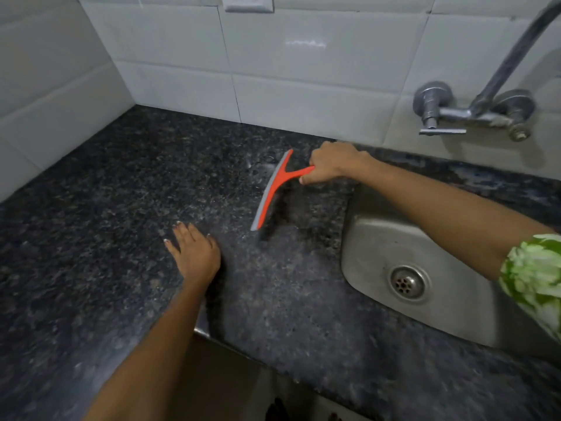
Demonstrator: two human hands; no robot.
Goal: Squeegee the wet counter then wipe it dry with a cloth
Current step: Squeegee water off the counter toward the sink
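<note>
While the right hand reaches across the sink with its fist clenched around the squeegee's handle, the orange squeegee stands with its grey blade edge on the dark speckled counter, near the back wall. The left hand lies palm down, fingers spread flat on the counter, empty, its forearm stretched forward. The 2 hands are well apart.
</note>
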